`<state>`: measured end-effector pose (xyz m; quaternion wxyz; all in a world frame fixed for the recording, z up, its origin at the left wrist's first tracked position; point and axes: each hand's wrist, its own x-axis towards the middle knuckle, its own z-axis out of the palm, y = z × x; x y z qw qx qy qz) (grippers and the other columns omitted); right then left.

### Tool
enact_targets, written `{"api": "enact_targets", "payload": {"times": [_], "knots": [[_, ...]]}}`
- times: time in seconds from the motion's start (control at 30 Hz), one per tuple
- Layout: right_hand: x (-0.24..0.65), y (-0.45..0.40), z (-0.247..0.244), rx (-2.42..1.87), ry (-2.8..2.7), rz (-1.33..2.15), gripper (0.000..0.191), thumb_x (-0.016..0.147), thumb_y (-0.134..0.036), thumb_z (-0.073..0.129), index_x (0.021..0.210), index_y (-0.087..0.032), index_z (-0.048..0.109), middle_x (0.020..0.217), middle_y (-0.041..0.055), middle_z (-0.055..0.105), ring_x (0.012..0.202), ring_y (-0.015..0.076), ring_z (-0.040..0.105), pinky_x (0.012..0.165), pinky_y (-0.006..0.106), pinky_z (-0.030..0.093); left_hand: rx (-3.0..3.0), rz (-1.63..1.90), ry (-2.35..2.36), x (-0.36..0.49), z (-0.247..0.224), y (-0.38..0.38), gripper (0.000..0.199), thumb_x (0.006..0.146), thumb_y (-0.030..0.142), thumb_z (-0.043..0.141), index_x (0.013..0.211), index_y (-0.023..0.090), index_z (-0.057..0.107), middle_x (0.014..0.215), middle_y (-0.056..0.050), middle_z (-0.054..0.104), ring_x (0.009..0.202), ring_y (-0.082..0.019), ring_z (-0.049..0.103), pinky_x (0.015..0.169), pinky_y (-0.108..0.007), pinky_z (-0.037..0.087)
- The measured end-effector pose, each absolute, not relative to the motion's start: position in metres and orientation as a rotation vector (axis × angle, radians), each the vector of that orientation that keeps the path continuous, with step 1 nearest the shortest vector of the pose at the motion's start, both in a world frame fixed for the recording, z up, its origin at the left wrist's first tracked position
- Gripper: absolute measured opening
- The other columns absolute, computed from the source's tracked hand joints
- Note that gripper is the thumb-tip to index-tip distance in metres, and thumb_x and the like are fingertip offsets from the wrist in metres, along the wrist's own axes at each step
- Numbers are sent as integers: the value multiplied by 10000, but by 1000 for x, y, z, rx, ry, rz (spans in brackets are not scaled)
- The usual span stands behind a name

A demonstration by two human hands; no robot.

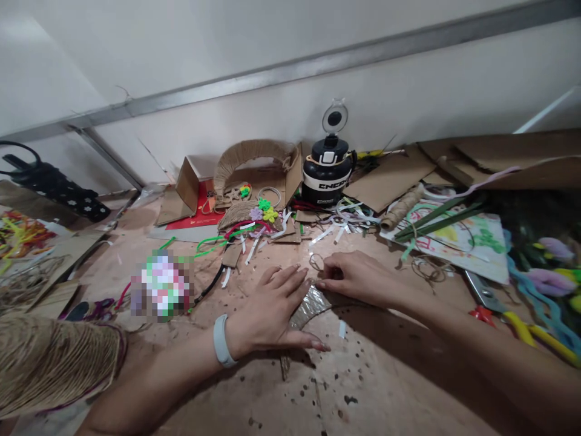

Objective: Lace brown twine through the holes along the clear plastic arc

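Observation:
My left hand (276, 312), with a light band at the wrist, lies with its fingers spread over a curved brown strip (312, 307) that has a shiny, clear-taped surface. One end of that strip shows below my palm; the rest of it is partly hidden under the hand. At the strip's upper right end, my right hand (351, 275) is closed in a pinch on a thin piece of twine (316, 261), which loops out to the left of the fingertips. A small white paper scrap (342, 329) lies just below the strip.
A large twine spool (54, 363) stands at left. Behind my hands are a black bottle (325, 175) with its lid up, a twine-wrapped arch (252, 154) and cardboard pieces (390, 181). Scissors with yellow handles (521, 327) lie at right. A dark bottle (54, 184) leans far left.

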<state>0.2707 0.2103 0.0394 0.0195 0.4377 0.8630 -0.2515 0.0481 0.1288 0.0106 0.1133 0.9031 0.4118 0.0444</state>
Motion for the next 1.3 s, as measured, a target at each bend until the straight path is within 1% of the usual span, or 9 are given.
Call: {"api": "enact_targets", "payload": {"times": [0.2, 0.33, 0.57, 0.7, 0.8, 0.87, 0.97, 1.1, 1.3], "knots": [[282, 218, 38, 1334, 2700, -648, 324, 890, -495, 567, 779, -208, 669, 723, 29, 689, 674, 179, 585, 577, 258, 300, 2637, 142, 1244, 49, 11, 126, 1029, 786, 891, 249, 1478, 146, 405, 1576, -138, 313, 1470, -312, 258, 1191, -471, 167], [283, 219, 36, 1352, 2705, -633, 274, 879, -454, 593, 773, -214, 674, 713, 22, 687, 663, 170, 583, 567, 251, 291, 2634, 126, 1250, 50, 11, 125, 1038, 786, 890, 259, 1489, 136, 384, 1582, -134, 302, 1470, -314, 255, 1188, -478, 173], [283, 217, 29, 1372, 2732, -608, 251, 869, -433, 620, 760, -213, 673, 732, 29, 704, 668, 172, 593, 572, 250, 300, 2642, 163, 1237, 50, 9, 125, 1011, 795, 876, 305, 1490, 145, 382, 1563, -144, 345, 1454, -315, 290, 1177, -489, 205], [283, 216, 29, 1362, 2735, -598, 229, 869, -410, 628, 761, -212, 668, 754, 36, 715, 689, 182, 606, 583, 254, 311, 2640, 233, 1219, 49, 9, 125, 1016, 781, 889, 293, 1460, 146, 433, 1519, -151, 421, 1416, -316, 354, 1160, -471, 243], [281, 215, 30, 1370, 2720, -618, 232, 868, -413, 627, 763, -211, 671, 757, 39, 717, 684, 182, 604, 578, 256, 310, 2620, 285, 1220, 50, 12, 128, 978, 802, 874, 287, 1449, 159, 451, 1479, -147, 476, 1382, -311, 401, 1146, -468, 272], [281, 215, 31, 1379, 2707, -624, 228, 867, -412, 626, 771, -212, 676, 753, 39, 717, 689, 185, 607, 579, 256, 310, 2619, 265, 1198, 52, 13, 130, 958, 824, 850, 307, 1496, 171, 378, 1526, -136, 416, 1415, -307, 357, 1155, -477, 261], [280, 215, 32, 1384, 2707, -612, 226, 866, -410, 624, 781, -207, 679, 762, 44, 720, 696, 187, 611, 584, 258, 314, 2629, 172, 1137, 54, 13, 133, 974, 832, 833, 334, 1548, 178, 253, 1593, -125, 283, 1476, -303, 245, 1185, -490, 201], [284, 215, 37, 1352, 2726, -576, 222, 874, -398, 621, 796, -200, 686, 768, 50, 726, 702, 193, 622, 593, 265, 320, 2601, 113, 1125, 55, 12, 133, 970, 828, 836, 337, 1548, 192, 254, 1598, -122, 265, 1488, -295, 217, 1200, -487, 152], [291, 214, 46, 1394, 2675, -556, 266, 896, -431, 592, 820, -205, 710, 806, 66, 744, 763, 220, 647, 620, 282, 341, 2568, 139, 1136, 55, 11, 132, 973, 819, 841, 356, 1543, 197, 271, 1593, -129, 274, 1481, -306, 239, 1190, -510, 177]]}}
